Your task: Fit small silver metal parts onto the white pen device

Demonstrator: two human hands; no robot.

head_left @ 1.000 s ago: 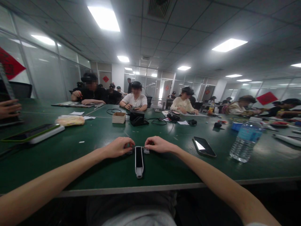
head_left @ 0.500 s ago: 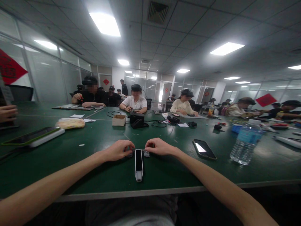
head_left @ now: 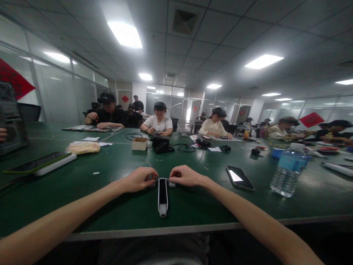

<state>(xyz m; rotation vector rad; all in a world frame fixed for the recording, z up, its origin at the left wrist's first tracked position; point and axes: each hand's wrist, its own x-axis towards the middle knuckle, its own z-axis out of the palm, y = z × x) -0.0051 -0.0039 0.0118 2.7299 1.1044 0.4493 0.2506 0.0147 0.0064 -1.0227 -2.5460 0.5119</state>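
A slim white device with a long black face (head_left: 163,193), like a scanning pen, lies on the green table, its narrow tip toward me. My left hand (head_left: 141,179) is at the left of its far end, thumb and fingers pinched together at a small greyish piece (head_left: 151,185). Opposite it, my right hand (head_left: 187,176) is closed in a similar pinch by another small greyish piece (head_left: 172,185). The fingers cover part of both pieces, and their exact kind is too small to tell.
A phone (head_left: 239,178) and a water bottle (head_left: 288,170) stand to my right. On the left lie a green-edged phone (head_left: 38,163) and a yellowish package (head_left: 83,147). Ahead are a small cardboard box (head_left: 139,144) and black cabled equipment (head_left: 161,142). Several people sit around.
My view has tilted slightly, so the table sits a little lower. Both hands stay by the device in nearly the same pinch. At far left, another person's hand shows less beside a computer case.
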